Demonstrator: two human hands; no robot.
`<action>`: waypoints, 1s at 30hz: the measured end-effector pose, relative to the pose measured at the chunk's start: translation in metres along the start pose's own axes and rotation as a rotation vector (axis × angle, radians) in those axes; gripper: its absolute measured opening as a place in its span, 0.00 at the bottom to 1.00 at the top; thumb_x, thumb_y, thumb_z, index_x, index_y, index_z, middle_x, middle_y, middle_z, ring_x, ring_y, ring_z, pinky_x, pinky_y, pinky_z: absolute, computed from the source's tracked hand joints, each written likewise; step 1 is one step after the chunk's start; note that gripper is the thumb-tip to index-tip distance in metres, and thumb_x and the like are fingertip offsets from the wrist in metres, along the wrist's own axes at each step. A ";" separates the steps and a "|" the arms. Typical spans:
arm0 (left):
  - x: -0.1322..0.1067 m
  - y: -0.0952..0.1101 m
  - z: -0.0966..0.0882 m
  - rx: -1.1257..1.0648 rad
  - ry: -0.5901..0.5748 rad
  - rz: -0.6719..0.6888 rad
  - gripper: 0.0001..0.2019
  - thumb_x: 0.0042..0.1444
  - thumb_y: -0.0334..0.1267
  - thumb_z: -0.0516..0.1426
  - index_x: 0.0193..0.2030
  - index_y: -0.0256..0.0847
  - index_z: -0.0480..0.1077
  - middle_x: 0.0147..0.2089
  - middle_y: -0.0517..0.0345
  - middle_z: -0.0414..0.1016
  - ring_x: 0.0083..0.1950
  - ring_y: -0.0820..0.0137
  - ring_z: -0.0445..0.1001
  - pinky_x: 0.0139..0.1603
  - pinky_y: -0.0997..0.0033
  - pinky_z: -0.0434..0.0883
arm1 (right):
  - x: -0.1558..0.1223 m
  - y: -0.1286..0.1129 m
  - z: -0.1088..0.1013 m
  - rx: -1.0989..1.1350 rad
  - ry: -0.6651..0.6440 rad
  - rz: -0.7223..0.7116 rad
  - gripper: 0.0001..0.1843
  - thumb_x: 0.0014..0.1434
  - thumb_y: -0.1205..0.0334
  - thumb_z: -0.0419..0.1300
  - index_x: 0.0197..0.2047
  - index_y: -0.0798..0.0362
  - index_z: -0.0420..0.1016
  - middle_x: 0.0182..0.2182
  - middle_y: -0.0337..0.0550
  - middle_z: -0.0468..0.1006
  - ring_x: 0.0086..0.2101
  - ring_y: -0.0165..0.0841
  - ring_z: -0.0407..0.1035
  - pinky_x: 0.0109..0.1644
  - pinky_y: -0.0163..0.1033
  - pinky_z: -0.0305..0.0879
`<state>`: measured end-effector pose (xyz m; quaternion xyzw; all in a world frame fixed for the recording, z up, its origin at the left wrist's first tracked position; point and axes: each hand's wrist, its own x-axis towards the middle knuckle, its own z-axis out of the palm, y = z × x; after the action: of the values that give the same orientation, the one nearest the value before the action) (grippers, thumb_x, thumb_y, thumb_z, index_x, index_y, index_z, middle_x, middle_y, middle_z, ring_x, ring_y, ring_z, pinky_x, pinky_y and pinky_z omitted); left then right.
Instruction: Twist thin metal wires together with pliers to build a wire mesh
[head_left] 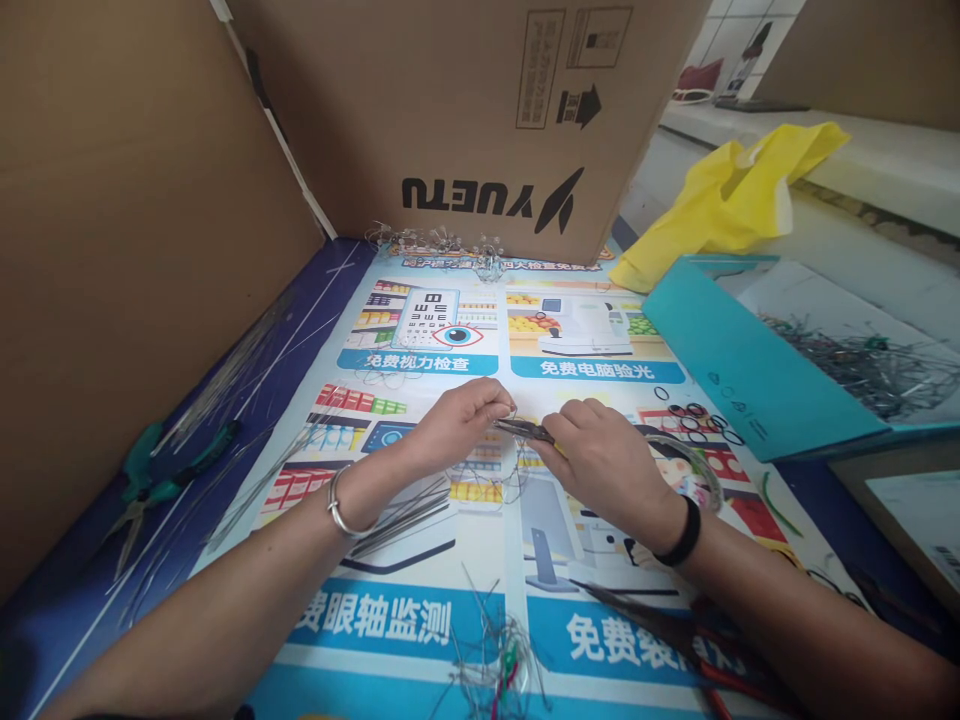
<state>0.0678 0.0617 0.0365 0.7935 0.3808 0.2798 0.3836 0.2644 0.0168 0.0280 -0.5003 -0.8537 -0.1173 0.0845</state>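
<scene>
Near the middle of the printed poster, my left hand pinches a thin wire, which loops down below the fingers. My right hand is wrapped round a pair of pliers. The jaws point left and meet the wire close to my left fingertips; whether they clamp it is too small to tell. Under my left forearm lies a bundle of straight wires. A tangle of cut wire pieces sits at the near edge. Scissors lie partly hidden under my right forearm.
Green-handled pliers and loose wires lie left, beside a cardboard wall. Another cardboard panel stands behind small wire pieces. On the right are black rings, a turquoise box of wire pieces, and a yellow bag.
</scene>
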 end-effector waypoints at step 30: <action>0.000 -0.001 -0.001 -0.063 -0.037 0.013 0.09 0.62 0.35 0.46 0.34 0.40 0.65 0.39 0.56 0.69 0.41 0.71 0.67 0.45 0.70 0.63 | 0.000 0.000 0.000 0.096 -0.045 0.047 0.15 0.62 0.53 0.51 0.33 0.54 0.71 0.30 0.46 0.71 0.34 0.36 0.62 0.36 0.38 0.51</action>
<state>0.0666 0.0622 0.0358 0.7885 0.3595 0.2796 0.4133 0.2639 0.0167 0.0278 -0.5182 -0.8480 -0.0629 0.0917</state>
